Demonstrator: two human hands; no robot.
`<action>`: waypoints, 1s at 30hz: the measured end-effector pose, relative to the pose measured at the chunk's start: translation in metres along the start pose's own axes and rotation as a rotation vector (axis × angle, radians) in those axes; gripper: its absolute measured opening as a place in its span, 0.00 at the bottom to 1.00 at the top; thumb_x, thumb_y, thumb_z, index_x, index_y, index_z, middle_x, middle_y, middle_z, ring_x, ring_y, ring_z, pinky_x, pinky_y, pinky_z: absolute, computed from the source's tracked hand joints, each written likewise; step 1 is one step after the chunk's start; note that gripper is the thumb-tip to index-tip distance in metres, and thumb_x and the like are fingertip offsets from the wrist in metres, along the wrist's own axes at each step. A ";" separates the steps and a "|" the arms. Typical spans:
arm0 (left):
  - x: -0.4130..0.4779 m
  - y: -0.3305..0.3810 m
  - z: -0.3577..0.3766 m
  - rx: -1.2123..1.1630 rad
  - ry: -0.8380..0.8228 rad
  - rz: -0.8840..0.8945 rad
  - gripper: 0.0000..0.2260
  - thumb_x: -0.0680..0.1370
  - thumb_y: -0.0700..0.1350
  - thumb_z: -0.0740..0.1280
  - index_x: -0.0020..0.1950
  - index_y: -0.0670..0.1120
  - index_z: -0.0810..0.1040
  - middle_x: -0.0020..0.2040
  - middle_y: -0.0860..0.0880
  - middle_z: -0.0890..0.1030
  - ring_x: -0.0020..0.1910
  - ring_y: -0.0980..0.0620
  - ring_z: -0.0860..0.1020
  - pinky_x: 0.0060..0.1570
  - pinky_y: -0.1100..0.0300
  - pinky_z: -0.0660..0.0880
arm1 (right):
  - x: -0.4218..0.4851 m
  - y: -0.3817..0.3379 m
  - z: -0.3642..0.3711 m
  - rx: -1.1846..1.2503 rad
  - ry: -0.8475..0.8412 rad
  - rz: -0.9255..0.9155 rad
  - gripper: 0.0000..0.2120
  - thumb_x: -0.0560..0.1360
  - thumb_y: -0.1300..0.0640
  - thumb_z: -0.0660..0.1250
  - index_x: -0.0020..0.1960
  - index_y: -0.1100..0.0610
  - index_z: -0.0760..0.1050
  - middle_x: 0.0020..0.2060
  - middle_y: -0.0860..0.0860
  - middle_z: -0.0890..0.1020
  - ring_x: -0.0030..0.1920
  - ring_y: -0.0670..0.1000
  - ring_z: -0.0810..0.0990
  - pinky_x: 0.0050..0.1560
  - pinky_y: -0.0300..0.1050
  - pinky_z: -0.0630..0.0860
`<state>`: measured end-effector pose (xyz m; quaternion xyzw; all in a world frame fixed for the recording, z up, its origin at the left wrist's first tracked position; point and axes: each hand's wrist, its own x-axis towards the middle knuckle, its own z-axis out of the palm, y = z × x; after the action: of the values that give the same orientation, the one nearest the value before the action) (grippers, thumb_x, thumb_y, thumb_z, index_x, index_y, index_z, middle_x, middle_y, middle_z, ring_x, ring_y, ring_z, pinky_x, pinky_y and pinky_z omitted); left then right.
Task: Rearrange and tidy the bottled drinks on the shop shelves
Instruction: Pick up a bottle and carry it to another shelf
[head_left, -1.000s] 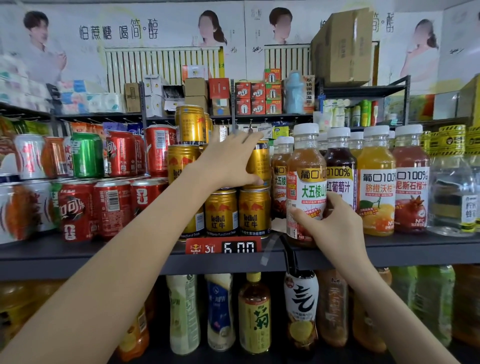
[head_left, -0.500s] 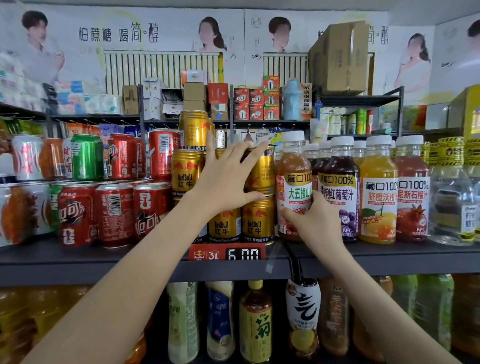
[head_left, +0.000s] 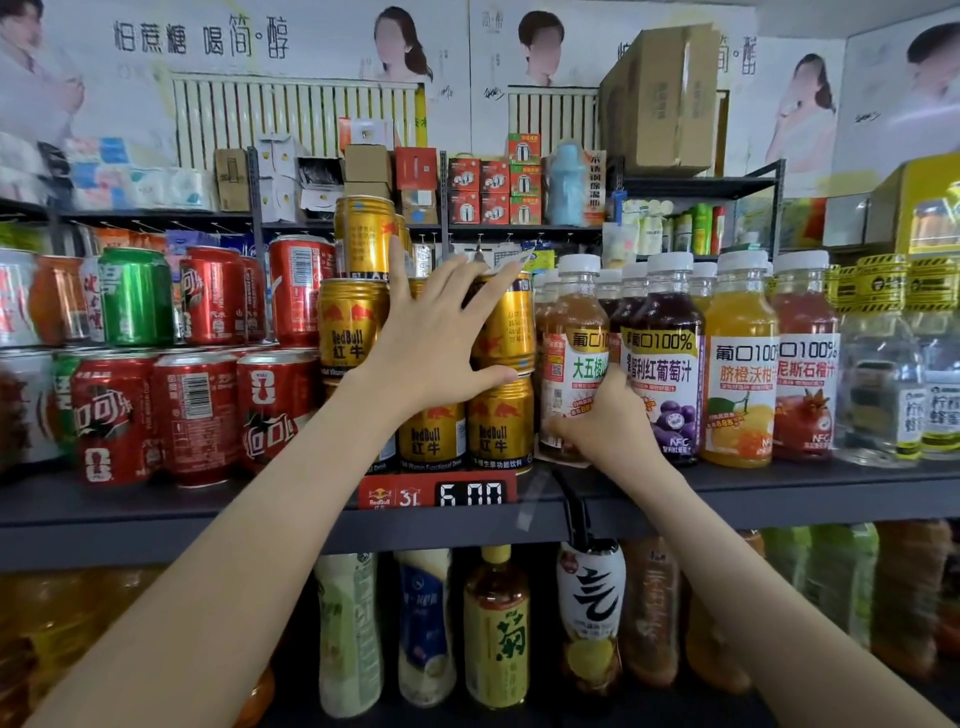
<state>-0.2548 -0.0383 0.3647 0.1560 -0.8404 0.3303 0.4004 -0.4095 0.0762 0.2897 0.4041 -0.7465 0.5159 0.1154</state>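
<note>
On the shelf (head_left: 779, 491), left grip (head_left: 431, 353) splayed against gold cans (head_left: 353, 332); right grip (head_left: 608, 428) clasps one brown juice bottle (head_left: 574, 312).

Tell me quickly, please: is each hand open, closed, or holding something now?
Left hand: open, fingers spread against the stacked gold cans.
Right hand: closed around the brown juice bottle, low down.

Amber juice bottle (head_left: 571, 338) stands upright, leftmost in a row of white-capped purple, orange and red bottles (head_left: 740, 364)
</note>
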 end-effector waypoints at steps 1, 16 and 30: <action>0.000 0.000 0.000 -0.008 0.002 -0.001 0.43 0.72 0.71 0.57 0.78 0.54 0.42 0.75 0.46 0.59 0.76 0.45 0.54 0.65 0.33 0.31 | 0.001 0.000 0.001 0.013 0.003 0.005 0.34 0.66 0.61 0.78 0.65 0.63 0.62 0.59 0.58 0.74 0.59 0.56 0.75 0.50 0.41 0.70; -0.001 0.001 0.000 -0.045 0.006 -0.003 0.42 0.73 0.68 0.60 0.78 0.53 0.43 0.73 0.46 0.61 0.75 0.46 0.57 0.66 0.35 0.32 | 0.030 -0.004 0.011 -0.098 -0.081 0.034 0.47 0.62 0.57 0.81 0.69 0.67 0.54 0.64 0.63 0.67 0.64 0.61 0.69 0.63 0.54 0.72; 0.003 -0.001 -0.004 -0.165 -0.030 -0.047 0.32 0.79 0.54 0.61 0.78 0.58 0.47 0.76 0.52 0.58 0.77 0.49 0.49 0.66 0.30 0.32 | 0.014 -0.065 -0.029 0.388 -0.158 -0.151 0.34 0.74 0.43 0.69 0.73 0.55 0.61 0.60 0.49 0.75 0.59 0.48 0.74 0.52 0.39 0.72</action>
<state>-0.2539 -0.0359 0.3690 0.1473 -0.8667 0.2481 0.4069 -0.3786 0.0853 0.3550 0.5129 -0.6076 0.6063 0.0150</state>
